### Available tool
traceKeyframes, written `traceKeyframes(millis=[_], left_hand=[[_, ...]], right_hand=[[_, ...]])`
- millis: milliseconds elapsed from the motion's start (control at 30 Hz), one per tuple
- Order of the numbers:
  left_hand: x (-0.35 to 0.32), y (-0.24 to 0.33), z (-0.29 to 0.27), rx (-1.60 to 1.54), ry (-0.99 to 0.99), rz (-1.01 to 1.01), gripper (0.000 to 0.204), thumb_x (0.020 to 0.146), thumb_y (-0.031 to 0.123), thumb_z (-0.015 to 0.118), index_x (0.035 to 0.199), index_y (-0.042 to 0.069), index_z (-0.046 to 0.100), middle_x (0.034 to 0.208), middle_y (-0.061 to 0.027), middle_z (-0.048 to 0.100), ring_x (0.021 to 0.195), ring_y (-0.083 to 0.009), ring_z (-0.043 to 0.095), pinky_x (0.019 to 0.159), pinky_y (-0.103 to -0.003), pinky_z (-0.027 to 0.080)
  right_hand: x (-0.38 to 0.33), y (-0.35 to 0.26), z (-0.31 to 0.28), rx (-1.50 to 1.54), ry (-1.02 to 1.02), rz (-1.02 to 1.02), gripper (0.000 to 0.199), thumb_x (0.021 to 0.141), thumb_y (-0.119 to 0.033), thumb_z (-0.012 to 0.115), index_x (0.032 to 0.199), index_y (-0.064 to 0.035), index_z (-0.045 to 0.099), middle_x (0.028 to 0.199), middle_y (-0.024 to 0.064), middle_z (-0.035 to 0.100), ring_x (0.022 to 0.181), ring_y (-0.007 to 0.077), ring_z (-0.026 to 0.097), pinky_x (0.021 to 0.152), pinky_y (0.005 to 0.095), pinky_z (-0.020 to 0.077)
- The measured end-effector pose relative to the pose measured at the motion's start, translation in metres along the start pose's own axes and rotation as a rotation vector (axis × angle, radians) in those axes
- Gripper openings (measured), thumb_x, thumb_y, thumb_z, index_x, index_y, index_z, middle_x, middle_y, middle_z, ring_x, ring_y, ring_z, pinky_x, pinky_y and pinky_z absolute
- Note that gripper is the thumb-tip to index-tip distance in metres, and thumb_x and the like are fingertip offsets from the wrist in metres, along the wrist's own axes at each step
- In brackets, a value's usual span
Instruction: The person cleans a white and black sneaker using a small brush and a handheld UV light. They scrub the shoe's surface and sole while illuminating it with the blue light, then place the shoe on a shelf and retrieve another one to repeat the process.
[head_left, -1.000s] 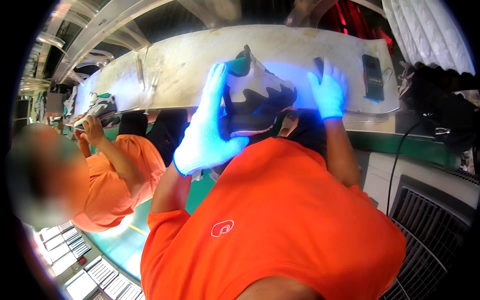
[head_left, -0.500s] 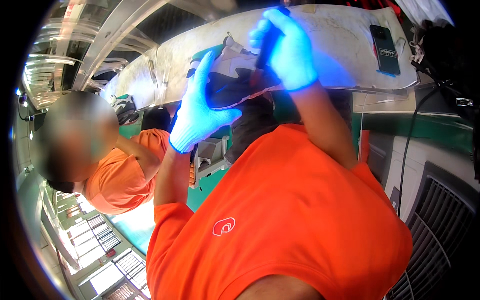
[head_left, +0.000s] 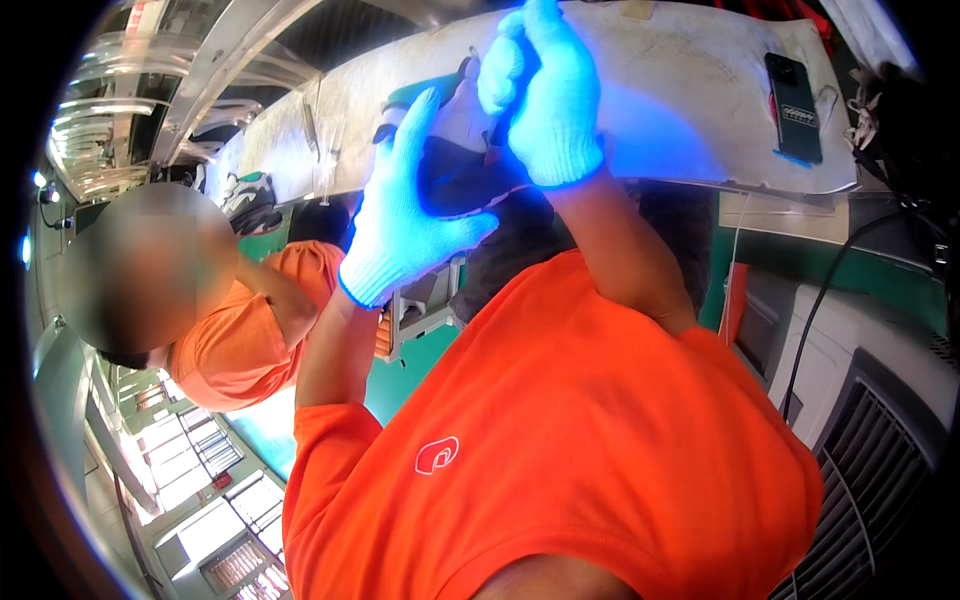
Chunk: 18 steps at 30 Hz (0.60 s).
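Shoe, dark and pale (head_left: 458, 175): set at the near edge of the pale tabletop (head_left: 690, 90), between both hands. Left hand (head_left: 393, 218): gloved, grip spread, laid along the shoe, apparently so that it is steadied. Right hand (head_left: 550, 108): gloved, fingers curled above the shoe's right end; whether anything is clamped cannot be told. Dark phone (head_left: 793, 108): laid at right. Orange-clad co-worker (head_left: 245, 345) and green floor (head_left: 408, 382): seen leftward.
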<state>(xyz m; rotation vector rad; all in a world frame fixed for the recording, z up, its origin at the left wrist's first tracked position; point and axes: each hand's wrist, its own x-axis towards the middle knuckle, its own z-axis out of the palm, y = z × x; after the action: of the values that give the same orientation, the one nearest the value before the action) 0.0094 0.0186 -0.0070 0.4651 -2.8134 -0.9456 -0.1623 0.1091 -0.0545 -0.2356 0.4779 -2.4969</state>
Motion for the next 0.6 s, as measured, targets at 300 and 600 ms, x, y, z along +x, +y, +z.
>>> traceKeyframes(millis=[300,600], left_hand=[[0.005,0.006,-0.005,0.091,-0.021,0.053,0.129,0.064,0.018,0.102,0.174,0.013,0.036,0.160,-0.0217,0.057,0.146,-0.0372,0.059,0.121,-0.048,0.050],[-0.004,0.022,0.011,0.230,0.058,0.085,0.112,0.067,0.030,0.102,0.163,0.007,0.048,0.145,-0.0213,0.063,0.133,-0.0354,0.065,0.108,-0.048,0.057]], right_hand=[[0.004,0.006,-0.022,0.571,-0.168,0.312,0.041,0.120,-0.046,0.049,0.092,-0.0163,0.057,0.069,-0.0040,0.047,0.053,0.0112,0.043,0.049,0.0281,0.0351],[-0.010,0.001,0.023,-0.656,-0.047,-0.449,0.031,0.118,-0.024,0.054,0.097,-0.0051,0.065,0.071,0.0041,0.061,0.064,0.0148,0.063,0.060,0.0331,0.0492]])
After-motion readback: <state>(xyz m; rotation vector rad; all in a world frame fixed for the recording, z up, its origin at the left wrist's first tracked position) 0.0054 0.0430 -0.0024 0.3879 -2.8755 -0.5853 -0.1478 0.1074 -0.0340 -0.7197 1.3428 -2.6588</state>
